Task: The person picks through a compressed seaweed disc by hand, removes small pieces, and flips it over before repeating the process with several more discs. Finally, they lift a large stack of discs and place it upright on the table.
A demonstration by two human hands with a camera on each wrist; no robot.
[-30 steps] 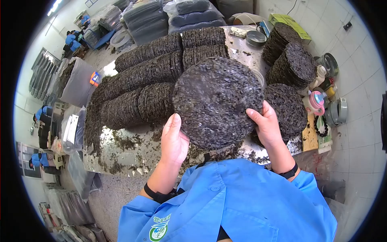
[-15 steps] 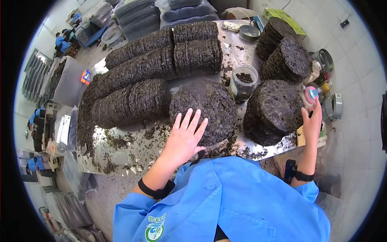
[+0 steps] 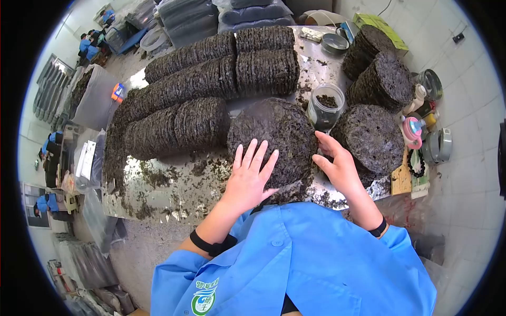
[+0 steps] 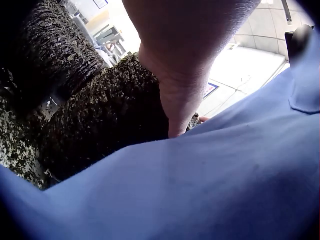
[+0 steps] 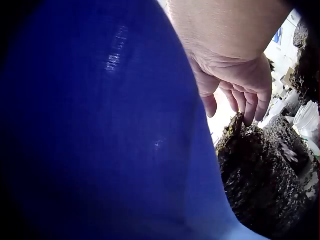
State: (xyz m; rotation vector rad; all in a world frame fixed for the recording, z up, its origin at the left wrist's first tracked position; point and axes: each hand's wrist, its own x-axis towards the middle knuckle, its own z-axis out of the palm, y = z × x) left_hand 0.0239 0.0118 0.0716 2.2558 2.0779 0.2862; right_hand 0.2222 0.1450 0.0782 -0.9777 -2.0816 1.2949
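Observation:
A stack of round, dark dried seaweed sheets [image 3: 287,129] stands at the near edge of the table in the head view. My left hand [image 3: 247,171] rests on its top, with fingers spread and straight. Beside the stack's right edge is my right hand [image 3: 337,163], its fingers loosely extended and thumb apart. In the right wrist view the fingers of the right hand [image 5: 240,87] hang right at the rim of a seaweed stack [image 5: 265,175]. The left wrist view has the left hand [image 4: 175,95] over the seaweed stack [image 4: 115,110], its fingers mostly hidden.
Long rows of seaweed sheets [image 3: 182,87] lie at the left and back. To the right are another stack [image 3: 369,137], a clear jar [image 3: 326,113] with dark scraps, and a pink-lidded bottle [image 3: 412,131]. Crumbs litter the metal table [image 3: 174,197]. People work far left.
Both hands held a round seaweed sheet up; it then came down onto the near stack. The left hand stayed on top, while the right went out toward the pink-lidded bottle and returned to the stack's edge.

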